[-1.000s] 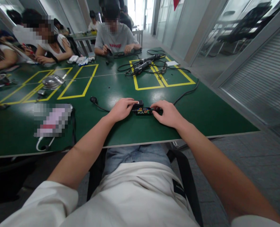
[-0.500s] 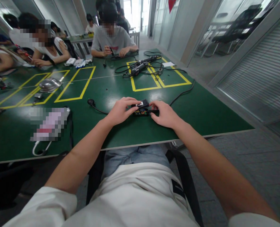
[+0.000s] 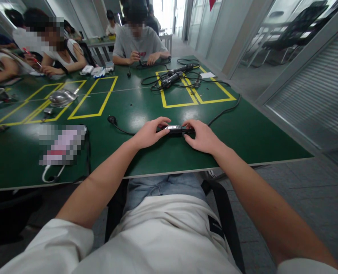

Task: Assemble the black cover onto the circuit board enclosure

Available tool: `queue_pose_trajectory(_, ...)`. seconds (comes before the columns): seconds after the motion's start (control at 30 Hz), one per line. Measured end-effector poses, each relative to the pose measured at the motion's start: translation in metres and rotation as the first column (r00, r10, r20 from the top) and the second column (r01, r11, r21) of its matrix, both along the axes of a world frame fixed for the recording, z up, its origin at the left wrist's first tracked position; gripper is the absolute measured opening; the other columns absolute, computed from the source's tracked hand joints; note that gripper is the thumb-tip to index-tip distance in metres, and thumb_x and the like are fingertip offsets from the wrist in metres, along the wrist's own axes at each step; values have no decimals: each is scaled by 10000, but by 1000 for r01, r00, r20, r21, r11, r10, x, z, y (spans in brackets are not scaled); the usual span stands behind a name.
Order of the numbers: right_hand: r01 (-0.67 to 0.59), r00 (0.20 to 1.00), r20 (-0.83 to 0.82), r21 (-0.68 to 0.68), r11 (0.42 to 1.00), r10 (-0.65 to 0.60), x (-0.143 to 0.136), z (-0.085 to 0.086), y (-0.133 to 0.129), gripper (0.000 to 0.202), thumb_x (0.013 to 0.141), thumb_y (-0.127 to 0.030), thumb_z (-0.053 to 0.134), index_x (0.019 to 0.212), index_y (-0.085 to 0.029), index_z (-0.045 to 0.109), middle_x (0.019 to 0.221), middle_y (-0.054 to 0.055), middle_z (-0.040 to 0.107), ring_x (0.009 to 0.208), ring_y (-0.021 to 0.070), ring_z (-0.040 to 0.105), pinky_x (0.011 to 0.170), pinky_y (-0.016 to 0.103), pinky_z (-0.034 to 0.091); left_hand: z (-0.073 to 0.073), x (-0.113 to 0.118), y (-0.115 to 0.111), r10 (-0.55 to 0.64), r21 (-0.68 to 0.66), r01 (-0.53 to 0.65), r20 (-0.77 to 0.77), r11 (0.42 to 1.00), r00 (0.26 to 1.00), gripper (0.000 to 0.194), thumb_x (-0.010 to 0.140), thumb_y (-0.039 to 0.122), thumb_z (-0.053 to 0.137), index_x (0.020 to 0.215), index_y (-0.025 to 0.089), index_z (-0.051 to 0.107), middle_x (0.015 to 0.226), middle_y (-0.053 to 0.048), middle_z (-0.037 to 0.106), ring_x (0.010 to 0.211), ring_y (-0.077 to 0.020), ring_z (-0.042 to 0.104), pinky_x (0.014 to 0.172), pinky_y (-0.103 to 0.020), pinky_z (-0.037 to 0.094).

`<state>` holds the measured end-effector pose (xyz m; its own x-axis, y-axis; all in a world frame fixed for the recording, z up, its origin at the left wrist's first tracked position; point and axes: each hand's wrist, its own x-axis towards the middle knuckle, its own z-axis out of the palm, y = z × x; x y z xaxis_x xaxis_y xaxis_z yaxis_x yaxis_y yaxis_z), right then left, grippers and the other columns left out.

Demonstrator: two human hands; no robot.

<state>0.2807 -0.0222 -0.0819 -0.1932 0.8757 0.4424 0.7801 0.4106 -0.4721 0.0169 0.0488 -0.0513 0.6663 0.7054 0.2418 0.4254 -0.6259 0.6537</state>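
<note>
A black power adapter [image 3: 174, 129] with a pale label lies on the green table right in front of me, its cover sitting flat over the lower shell. My left hand [image 3: 149, 134] grips the adapter's left end between thumb and fingers. Around its right end, where the cable comes out, the fingers of my right hand [image 3: 202, 137] are closed. A cord runs from the left side to a black plug [image 3: 112, 120]. Another black cable [image 3: 224, 111] leads off behind my right hand. The circuit board inside is hidden by the cover.
Farther back lie black tools with tangled cables [image 3: 173, 78] among yellow tape outlines. A metal part [image 3: 62, 97] sits at the left, behind a blurred pinkish object [image 3: 66, 144] with a white cord. Across the table a person [image 3: 140, 43] works with both hands.
The cover, tilted up with the circuit board and coloured parts showing beneath, has come down flat on the shell. Both hands stay at the adapter's ends. The camera view has shifted slightly.
</note>
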Motion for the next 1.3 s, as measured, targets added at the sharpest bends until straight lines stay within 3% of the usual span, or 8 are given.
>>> queue_pose_trajectory(0.13, -13, 1000, -3, 9, 1000, 13, 0, 0, 1, 300, 845, -236, 720, 1144, -241, 723, 1034, 97, 783, 970, 333, 707, 917, 469, 572, -1, 1, 4, 62, -33, -61, 47, 998, 997, 302, 1101, 357, 626, 1336, 191, 717, 1234, -107, 836, 1082, -233, 795, 1006, -387, 629)
queue_pose_trajectory(0.27, -30, 999, 13, 7, 1000, 30, 0, 0, 1, 223, 878, -243, 719, 1101, -234, 737, 1023, 99, 777, 956, 322, 698, 911, 461, 564, 2, -3, 7, 233, 104, -225, -69, 969, 970, 183, 1039, 291, 700, 1193, 207, 750, 1177, -89, 827, 1088, -271, 769, 1026, -435, 607)
queue_pose_trajectory(0.33, -42, 999, 20, 6, 999, 41, 0, 0, 0, 167, 913, -256, 715, 1075, -231, 746, 1007, 98, 775, 946, 316, 696, 904, 455, 557, 4, -5, 7, 256, 166, -232, -139, 958, 957, 142, 1024, 258, 693, 1137, 209, 764, 1173, -101, 822, 1115, -300, 756, 1055, -476, 588)
queue_pose_trajectory(0.47, -57, 998, 15, 13, 998, 57, 0, 1, 1, 111, 973, -297, 728, 1049, -233, 778, 986, 87, 779, 944, 300, 702, 893, 431, 551, 9, -8, 4, 176, 285, -131, -136, 949, 975, 140, 1015, 291, 680, 1044, 202, 784, 1223, -120, 792, 1186, -309, 724, 1102, -489, 557)
queue_pose_trajectory(0.63, -91, 995, -38, -17, 996, 90, 0, 3, 2, 118, 1000, -299, 751, 1056, -247, 841, 1005, 73, 794, 896, 264, 717, 855, 399, 565, 14, -10, -1, 35, 199, 12, -231, 980, 972, 109, 979, 305, 717, 945, 204, 744, 908, -48, 760, 838, -230, 699, 814, -366, 546)
queue_pose_trajectory(0.77, -82, 995, -64, -23, 996, 80, 1, 4, 3, 110, 993, -305, 779, 1025, -252, 870, 989, 75, 802, 870, 258, 730, 822, 390, 579, 14, -9, -2, 9, 138, 23, -228, 990, 974, 105, 1002, 285, 705, 933, 210, 730, 870, -34, 767, 798, -210, 697, 785, -343, 522)
queue_pose_trajectory(1.1, -58, 993, -96, 35, 998, 62, 0, 4, 0, 167, 1005, -306, 707, 1046, -244, 857, 999, 86, 813, 896, 272, 738, 820, 407, 603, 20, -10, -3, 78, 234, -44, -138, 971, 987, 170, 978, 285, 674, 898, 192, 791, 896, -55, 771, 801, -206, 696, 810, -346, 543)
queue_pose_trajectory(1.3, -86, 995, -55, 17, 996, 87, 3, 3, 3, 161, 984, -253, 722, 980, -247, 884, 972, 89, 815, 923, 287, 747, 896, 445, 601, 18, -14, 0, -5, 176, 45, -221, 983, 975, 178, 969, 263, 672, 896, 208, 825, 886, -52, 770, 810, -217, 708, 830, -364, 545)
